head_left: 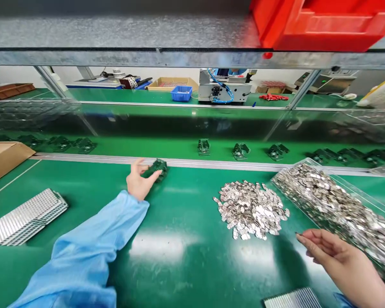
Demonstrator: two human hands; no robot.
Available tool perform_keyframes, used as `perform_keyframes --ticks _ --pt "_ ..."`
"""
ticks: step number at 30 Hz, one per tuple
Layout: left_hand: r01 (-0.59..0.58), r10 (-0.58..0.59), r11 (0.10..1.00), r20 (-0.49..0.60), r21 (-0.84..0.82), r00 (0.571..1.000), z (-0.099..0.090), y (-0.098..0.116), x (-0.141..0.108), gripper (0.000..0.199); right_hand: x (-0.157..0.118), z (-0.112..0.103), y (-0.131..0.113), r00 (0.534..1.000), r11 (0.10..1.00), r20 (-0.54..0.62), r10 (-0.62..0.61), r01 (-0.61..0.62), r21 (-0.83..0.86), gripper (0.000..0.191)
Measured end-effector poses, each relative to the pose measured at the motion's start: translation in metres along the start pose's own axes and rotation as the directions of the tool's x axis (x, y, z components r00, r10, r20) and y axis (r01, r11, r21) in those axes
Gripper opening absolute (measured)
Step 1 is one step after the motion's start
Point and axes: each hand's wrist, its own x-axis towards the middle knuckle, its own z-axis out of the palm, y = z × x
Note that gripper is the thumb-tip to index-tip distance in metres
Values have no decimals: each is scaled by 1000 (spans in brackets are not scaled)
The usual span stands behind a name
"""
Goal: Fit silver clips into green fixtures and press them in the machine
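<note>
Green circuit assembly (161, 164) sits in the left hand (139, 182)'s grasp; the right hand (335, 252) pinches a small piece (297, 234): likely a picking-up step, next calling for steadiness.

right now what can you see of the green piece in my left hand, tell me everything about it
The green piece is small, dark green and uneven in outline, looking like circuit board with paler specks; its finer parts are too blurred to tell. The left hand grips it from the left, thumb on the near side. In the picture it overlaps the metal rail at the back of the green worktop; whether it is lifted or touching either one is unclear.
</note>
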Motion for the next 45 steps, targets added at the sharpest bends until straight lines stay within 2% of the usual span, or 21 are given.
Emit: perform_keyframes --ticks 2,3,7,10,13,15,16,17,19,22,23,24,25,27,30,32,36,39,45 --pt "-115 112 993 97 25 989 -6 15 -40 71 -20 -7 -11 984 986 145 102 -119 116 37" --pt "-155 148 987 148 37 978 -9 21 -57 70 -29 -10 -16 978 981 171 116 -140 131 37" --pt "-231 207 973 368 21 906 -21 35 -103 77 -64 -22 -25 992 997 124 -10 1 73 38" --pt "-335 349 934 492 -120 798 -26 38 -114 102 -93 -33 -24 993 995 78 -84 79 68 33" --pt "-401 433 893 628 -204 646 -27 39 -111 126 -123 -40 -23 995 990 31 -90 86 111 28" --pt "-382 402 902 719 -204 567 -26 39 -107 119 -140 -40 -26 995 981 42 -93 84 177 26" --pt "-370 389 907 742 -203 546 -25 40 -106 110 -147 -38 -29 994 972 44 -103 92 217 24" --pt "-362 391 907 746 -214 539 -24 42 -106 100 -154 -35 -32 993 961 36 -114 101 256 23" --pt "-348 443 893 702 -287 558 -22 49 -113 78 -163 -25 -41 992 937 2 -129 121 326 19" --pt "-243 522 835 569 -495 635 -22 73 -140 57 -171 -6 -53 991 897 -25 -133 132 423 15" --pt "-183 532 802 539 -569 654 -23 84 -152 54 -173 1 -56 992 884 -24 -128 125 450 14" --pt "-113 540 762 530 -637 654 -25 95 -166 52 -174 6 -60 992 872 -23 -120 117 475 13" --pt "-34 552 720 542 -693 634 -26 106 -179 51 -176 12 -63 994 863 -24 -108 106 495 12" --pt "148 570 659 618 -737 541 -30 126 -203 50 -178 19 -69 996 850 -31 -81 85 519 12" --pt "377 545 650 751 -659 373 -32 146 -227 49 -183 26 -75 998 851 -51 -47 67 522 10" --pt "447 524 656 793 -608 310 -31 152 -234 49 -187 30 -76 997 857 -70 -37 68 511 9" --pt "492 523 648 809 -582 269 -32 154 -239 48 -192 36 -73 995 873 -96 -14 59 485 9" --pt "478 521 670 818 -568 241 -33 153 -239 49 -193 41 -70 993 877 -122 4 56 478 9" --pt "464 534 682 818 -565 213 -35 152 -241 51 -195 45 -71 993 870 -120 15 47 491 10"
